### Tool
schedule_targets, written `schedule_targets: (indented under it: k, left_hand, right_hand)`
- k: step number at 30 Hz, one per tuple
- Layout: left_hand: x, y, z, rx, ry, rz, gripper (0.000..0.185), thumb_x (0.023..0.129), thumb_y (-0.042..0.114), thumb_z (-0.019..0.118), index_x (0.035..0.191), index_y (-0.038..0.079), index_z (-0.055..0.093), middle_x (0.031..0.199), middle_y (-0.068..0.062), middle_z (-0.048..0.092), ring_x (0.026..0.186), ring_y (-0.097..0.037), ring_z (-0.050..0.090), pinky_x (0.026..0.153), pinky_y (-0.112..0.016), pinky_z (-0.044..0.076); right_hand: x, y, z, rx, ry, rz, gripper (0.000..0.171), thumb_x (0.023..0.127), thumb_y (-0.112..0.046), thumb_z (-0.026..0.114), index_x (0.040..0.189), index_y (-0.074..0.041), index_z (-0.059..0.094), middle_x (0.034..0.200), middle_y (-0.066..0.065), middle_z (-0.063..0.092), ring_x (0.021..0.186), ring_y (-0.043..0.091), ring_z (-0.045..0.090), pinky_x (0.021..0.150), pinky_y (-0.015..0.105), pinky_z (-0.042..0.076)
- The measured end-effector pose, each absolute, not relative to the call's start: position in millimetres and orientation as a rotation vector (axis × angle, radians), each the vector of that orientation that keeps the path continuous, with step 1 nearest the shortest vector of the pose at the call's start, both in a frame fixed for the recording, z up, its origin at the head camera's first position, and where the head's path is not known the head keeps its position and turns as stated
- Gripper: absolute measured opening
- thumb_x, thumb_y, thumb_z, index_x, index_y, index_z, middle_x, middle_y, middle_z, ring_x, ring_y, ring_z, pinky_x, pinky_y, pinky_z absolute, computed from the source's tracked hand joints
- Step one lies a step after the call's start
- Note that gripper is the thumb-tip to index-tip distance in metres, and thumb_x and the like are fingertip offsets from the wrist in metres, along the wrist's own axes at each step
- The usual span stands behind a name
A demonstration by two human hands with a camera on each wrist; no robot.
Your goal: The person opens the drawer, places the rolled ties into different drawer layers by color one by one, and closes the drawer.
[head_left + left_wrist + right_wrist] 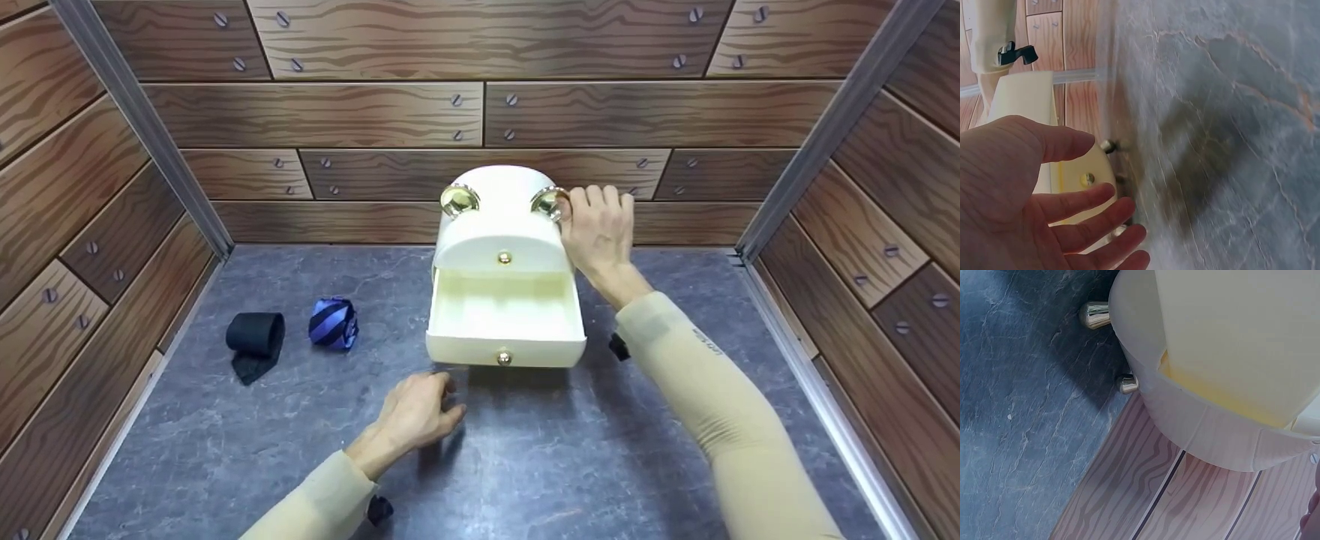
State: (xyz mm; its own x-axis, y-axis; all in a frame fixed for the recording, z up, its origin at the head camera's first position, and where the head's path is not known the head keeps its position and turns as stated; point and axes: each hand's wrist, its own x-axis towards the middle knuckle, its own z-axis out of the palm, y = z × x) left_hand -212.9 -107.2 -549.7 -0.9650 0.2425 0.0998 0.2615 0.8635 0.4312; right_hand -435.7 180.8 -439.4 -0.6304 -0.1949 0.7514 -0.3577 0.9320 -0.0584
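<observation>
A cream box with a rounded top [510,191] stands at the middle back, raised on short metal feet [1095,315]. Its lower drawer [506,352] is pulled out toward me, and the inside looks bare. Small gold knobs [504,258] mark both drawer fronts. At the box's upper right, my right hand [600,229] grips the round gold ornament [550,202], the fingers partly hidden from the head view. My left hand [412,409] hovers just in front of the drawer's left corner, fingers loosely bent and holding nothing; the left wrist view shows its bare palm [999,169].
On the left of the grey marbled tabletop [225,465] lie a rolled dark necktie [255,335] and a rolled blue striped necktie [334,324]. A second gold ornament [459,199] sits on the box's left. Wood-patterned walls [480,112] enclose the back and sides.
</observation>
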Motion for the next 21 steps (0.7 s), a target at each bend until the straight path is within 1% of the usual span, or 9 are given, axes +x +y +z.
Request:
schedule_targets:
  k: [4, 9, 13, 21]
  left_hand:
    - [-214, -113, -549, -0.382, -3.006, -0.644, 0.029, 0.092, 0.033, 0.087, 0.1, 0.007, 0.075, 0.089, -0.008, 0.075, 0.081, -0.032, 0.073, 0.073, -0.051, 0.063]
    - [-214, -121, -548, -0.324, -3.009, -0.586, 0.032, 0.091, 0.032, 0.087, 0.108, 0.007, 0.077, 0.095, -0.009, 0.077, 0.087, -0.035, 0.075, 0.077, -0.054, 0.065]
    - [-214, -126, -545, -0.292, -3.004, -0.565, 0.034, 0.092, 0.032, 0.087, 0.112, 0.007, 0.077, 0.097, -0.01, 0.077, 0.091, -0.037, 0.076, 0.079, -0.056, 0.066]
    - [-216, -135, -537, -0.248, -3.0, -0.544, 0.039, 0.093, 0.033, 0.088, 0.119, 0.007, 0.078, 0.111, -0.014, 0.082, 0.101, -0.041, 0.078, 0.084, -0.059, 0.067]
  right_hand:
    - [-435, 181, -439, 0.387, -2.277, 0.257, 0.051, 0.121, -0.043, 0.043, 0.101, -0.002, 0.065, 0.096, 0.022, 0.07, 0.097, 0.047, 0.064, 0.089, 0.06, 0.046]
    - [-436, 181, -438, 0.381, -2.271, 0.245, 0.051, 0.12, -0.044, 0.043, 0.1, -0.002, 0.065, 0.096, 0.022, 0.07, 0.097, 0.047, 0.064, 0.088, 0.06, 0.046]
    - [-436, 181, -439, 0.377, -2.263, 0.234, 0.052, 0.12, -0.043, 0.043, 0.099, -0.001, 0.064, 0.095, 0.023, 0.07, 0.096, 0.048, 0.064, 0.088, 0.061, 0.046]
    - [-437, 181, -440, 0.376, -2.26, 0.24, 0.052, 0.121, -0.043, 0.042, 0.1, -0.001, 0.064, 0.095, 0.023, 0.069, 0.096, 0.048, 0.063, 0.088, 0.061, 0.045]
